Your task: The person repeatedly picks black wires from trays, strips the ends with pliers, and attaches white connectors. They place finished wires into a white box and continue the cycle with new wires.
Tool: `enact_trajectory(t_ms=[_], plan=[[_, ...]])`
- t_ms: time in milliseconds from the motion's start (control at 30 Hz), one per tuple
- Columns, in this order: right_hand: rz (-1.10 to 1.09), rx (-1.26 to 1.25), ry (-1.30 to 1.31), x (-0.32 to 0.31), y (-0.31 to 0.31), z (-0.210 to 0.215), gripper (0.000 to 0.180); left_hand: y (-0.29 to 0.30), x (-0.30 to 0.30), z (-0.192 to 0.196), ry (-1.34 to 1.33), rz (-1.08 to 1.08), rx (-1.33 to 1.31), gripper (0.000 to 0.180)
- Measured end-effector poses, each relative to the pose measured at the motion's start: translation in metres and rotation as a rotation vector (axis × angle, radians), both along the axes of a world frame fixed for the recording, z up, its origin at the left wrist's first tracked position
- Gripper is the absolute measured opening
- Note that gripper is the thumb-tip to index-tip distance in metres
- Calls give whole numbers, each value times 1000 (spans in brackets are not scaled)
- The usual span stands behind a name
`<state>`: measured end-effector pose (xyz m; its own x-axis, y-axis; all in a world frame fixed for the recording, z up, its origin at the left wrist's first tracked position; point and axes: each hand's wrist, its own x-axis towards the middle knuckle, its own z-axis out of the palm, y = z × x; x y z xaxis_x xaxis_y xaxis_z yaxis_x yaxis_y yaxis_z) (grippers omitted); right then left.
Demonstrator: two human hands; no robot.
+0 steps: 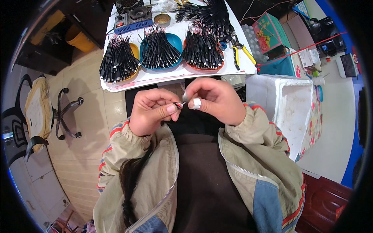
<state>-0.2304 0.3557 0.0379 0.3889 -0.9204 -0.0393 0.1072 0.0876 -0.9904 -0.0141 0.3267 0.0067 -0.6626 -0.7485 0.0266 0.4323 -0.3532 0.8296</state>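
In front of my chest, my left hand point(150, 112) pinches a black cable point(178, 105) between thumb and fingers. Thin coloured wires stick out of its end, toward the right. My right hand point(220, 101) meets the wire ends, its thumb and fingertips closed around them; the tips are too small to make out. White tape point(195, 103) is wrapped round the right thumb. Beyond my hands, on the white table point(116, 86), lie bundles of black cables in a yellow bowl point(135, 50), a blue bowl point(174, 40) and an orange bowl point(202, 68).
Wire strippers point(246, 54) with yellow handles lie at the table's right edge. A blue soldering pot unit point(134, 24) and a small round tin point(162, 19) stand behind the bowls. A white foam box point(296, 82) is at my right, an office chair point(39, 112) at my left.
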Motion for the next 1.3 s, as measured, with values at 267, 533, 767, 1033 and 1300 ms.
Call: enact_trajectory(t_ms=[267, 533, 767, 1033, 1300], plan=[[-319, -1264, 664, 6, 2, 7, 27, 4, -13, -13, 240, -59, 204, 12], [86, 307, 75, -7, -1, 15, 13, 9, -7, 2, -372, 175, -527, 11], [-24, -102, 105, -5, 5, 8, 20, 8, -15, -9, 185, -12, 118, 12], [-45, -431, 204, -1, 3, 1, 13, 11, -15, -14, 235, -64, 207, 11], [-80, -753, 340, -6, -10, -3, 13, 10, -13, -7, 136, -12, 72, 13]])
